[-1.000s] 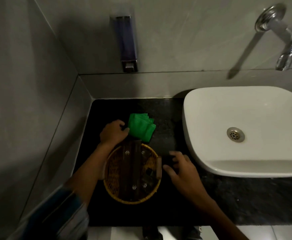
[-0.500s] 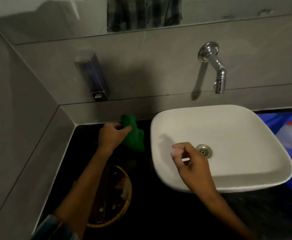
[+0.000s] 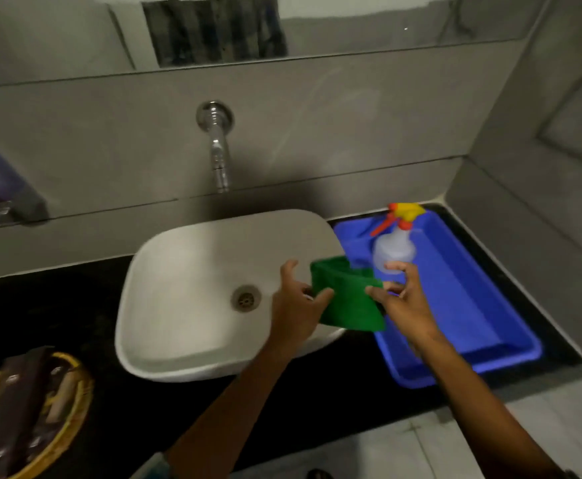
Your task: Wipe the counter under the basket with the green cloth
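Observation:
The green cloth [image 3: 350, 299] hangs in the air over the right rim of the white sink [image 3: 192, 292]. My left hand [image 3: 294, 305] pinches its left edge. My right hand [image 3: 405, 302] touches its right edge with thumb and fingers spread, just in front of a spray bottle [image 3: 395, 247]. The round wicker basket [image 3: 23, 416], with dark wooden items inside, stands on the black counter [image 3: 57, 312] at the lower left, far from both hands.
A blue tray [image 3: 483, 305] lies right of the sink and holds the clear spray bottle with its red and yellow head. A chrome tap [image 3: 218, 146] juts from the wall above the sink. A soap dispenser [image 3: 2, 188] is mounted at the far left.
My left hand has carried the green cloth from the back-left counter rightward across the sink. My right hand has moved right to meet it. The view has swung right, showing the blue tray.

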`<state>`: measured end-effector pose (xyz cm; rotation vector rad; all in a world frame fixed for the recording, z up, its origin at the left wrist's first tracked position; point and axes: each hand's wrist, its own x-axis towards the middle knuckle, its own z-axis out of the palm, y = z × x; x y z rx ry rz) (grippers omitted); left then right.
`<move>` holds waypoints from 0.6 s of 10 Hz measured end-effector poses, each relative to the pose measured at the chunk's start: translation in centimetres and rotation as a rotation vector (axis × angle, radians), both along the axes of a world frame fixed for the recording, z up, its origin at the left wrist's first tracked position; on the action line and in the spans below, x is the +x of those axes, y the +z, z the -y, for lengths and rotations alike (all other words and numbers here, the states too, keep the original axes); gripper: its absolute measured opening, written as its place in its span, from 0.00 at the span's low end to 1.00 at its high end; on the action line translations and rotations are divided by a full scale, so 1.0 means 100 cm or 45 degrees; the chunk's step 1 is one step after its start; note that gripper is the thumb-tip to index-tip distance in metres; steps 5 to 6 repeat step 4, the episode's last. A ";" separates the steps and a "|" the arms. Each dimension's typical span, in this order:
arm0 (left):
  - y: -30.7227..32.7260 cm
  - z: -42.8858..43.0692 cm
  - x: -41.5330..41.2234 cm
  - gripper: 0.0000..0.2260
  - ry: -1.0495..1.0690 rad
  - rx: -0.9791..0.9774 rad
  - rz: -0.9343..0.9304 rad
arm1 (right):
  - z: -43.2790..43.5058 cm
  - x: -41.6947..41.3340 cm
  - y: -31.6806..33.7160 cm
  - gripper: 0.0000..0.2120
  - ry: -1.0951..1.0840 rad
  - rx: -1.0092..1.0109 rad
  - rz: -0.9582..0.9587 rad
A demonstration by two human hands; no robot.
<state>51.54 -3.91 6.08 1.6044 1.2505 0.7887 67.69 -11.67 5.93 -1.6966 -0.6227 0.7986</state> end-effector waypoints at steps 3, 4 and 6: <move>-0.059 0.076 0.139 0.24 -0.859 0.464 -1.002 | 0.073 0.120 -0.059 0.15 0.333 -0.954 0.806; -0.061 0.064 0.133 0.23 -0.841 0.778 -1.117 | 0.068 0.127 -0.068 0.21 0.380 -1.084 1.086; -0.061 0.064 0.133 0.23 -0.841 0.778 -1.117 | 0.068 0.127 -0.068 0.21 0.380 -1.084 1.086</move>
